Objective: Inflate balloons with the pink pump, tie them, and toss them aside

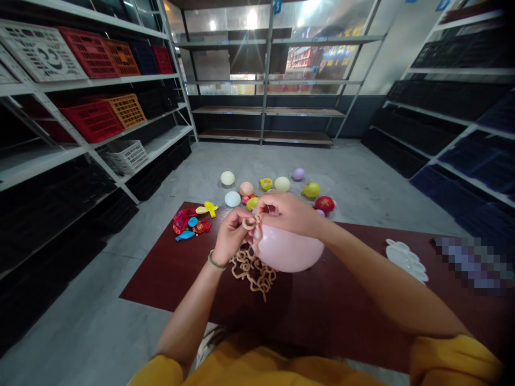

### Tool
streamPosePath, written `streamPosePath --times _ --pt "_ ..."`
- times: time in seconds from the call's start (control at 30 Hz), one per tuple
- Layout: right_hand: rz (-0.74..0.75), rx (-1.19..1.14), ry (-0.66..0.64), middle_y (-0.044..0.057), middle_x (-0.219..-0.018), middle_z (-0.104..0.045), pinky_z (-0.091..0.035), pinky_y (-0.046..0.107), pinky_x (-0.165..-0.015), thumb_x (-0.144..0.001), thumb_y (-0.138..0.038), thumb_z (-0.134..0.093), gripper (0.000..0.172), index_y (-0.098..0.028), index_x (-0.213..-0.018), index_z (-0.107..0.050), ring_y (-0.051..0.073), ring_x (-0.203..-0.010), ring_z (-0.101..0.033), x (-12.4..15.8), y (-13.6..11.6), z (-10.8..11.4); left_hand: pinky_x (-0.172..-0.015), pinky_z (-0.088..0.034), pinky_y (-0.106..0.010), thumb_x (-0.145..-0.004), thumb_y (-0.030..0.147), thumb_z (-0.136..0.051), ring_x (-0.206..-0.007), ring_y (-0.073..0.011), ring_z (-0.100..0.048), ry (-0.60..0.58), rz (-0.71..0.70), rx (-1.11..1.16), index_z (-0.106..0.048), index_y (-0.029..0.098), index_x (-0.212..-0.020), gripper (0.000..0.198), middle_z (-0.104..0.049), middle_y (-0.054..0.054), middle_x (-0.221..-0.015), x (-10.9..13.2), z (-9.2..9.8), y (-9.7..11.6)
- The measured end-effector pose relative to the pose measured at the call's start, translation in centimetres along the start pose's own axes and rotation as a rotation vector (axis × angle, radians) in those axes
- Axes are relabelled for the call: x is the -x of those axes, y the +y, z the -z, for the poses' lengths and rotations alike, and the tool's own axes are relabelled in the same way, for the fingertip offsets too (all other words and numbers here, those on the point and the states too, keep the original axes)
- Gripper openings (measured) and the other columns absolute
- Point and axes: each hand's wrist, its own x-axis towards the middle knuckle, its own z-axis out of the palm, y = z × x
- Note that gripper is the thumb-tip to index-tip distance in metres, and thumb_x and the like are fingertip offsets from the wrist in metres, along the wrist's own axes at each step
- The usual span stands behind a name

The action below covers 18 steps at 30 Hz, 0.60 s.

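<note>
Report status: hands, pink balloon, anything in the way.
Left hand pinching curly tan cord. Right hand at cord, over pink balloon. Balloon inflated, top partly hidden. Tangled coils close by on table.

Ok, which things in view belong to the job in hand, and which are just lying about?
Seemingly in the job:
pink balloon, under the right hand
tan curly strands, one held in the left hand

Apparently lying about:
limp balloons
small inflated balloons
white lobed tray
crates
</note>
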Motion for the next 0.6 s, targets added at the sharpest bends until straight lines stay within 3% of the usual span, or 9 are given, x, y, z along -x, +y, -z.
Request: streamPosePath --times 0.13,0.3,0.5,0.6 --pt "0.094 0.090 0.021 -0.002 -0.072 -0.060 -0.044 0.033 -0.064 -0.079 -0.013 -0.064 0.016 -0.026 -0.074 -0.056 0.018 -0.072 -0.057 0.0 0.2 -0.1 -0.038 -0.038 -0.016 -0.084 0.035 -0.070 -0.039 -0.0071 -0.052 -0.011 -0.024 0.011 -0.056 0.018 -0.087 0.022 -0.057 0.006 -0.056 -0.1 -0.3 0.1" --pt "0.293 0.468 0.093 0.002 -0.076 -0.056 -0.044 0.038 -0.074 -0.076 -0.011 -0.061 0.018 -0.026 -0.074 -0.051 0.025 -0.088 -0.055 0.2 0.7 -0.1 -0.037 -0.036 -0.015 -0.085 0.032 -0.071 -0.038 -0.0052 -0.048 0.074 -0.061 0.022 -0.055 0.018 -0.084 0.020 -0.057 0.006 -0.057 -0.2 0.1 0.1" --pt "0.366 0.743 0.080 0.006 -0.082 -0.055 -0.042 0.039 -0.074 -0.082 -0.014 -0.051 0.010 -0.023 -0.078 -0.053 0.025 -0.084 -0.050 1.0 0.8 0.2 -0.037 -0.038 -0.017 -0.085 0.032 -0.070 -0.038 -0.0058 -0.048 0.075 -0.074 0.121 -0.055 0.021 -0.086 0.019 -0.056 0.007 -0.058 -0.4 0.0 -0.2" --pt "0.313 0.690 0.160 0.006 -0.086 -0.058 -0.042 0.039 -0.075 -0.086 -0.015 -0.049 0.010 -0.021 -0.080 -0.055 0.023 -0.082 -0.048 1.4 0.8 0.0 -0.036 -0.035 -0.016 -0.083 0.031 -0.071 -0.037 -0.0057 -0.046 0.098 -0.055 0.160 -0.054 0.021 -0.087 0.020 -0.054 0.008 -0.056 -0.5 -0.3 -0.5"
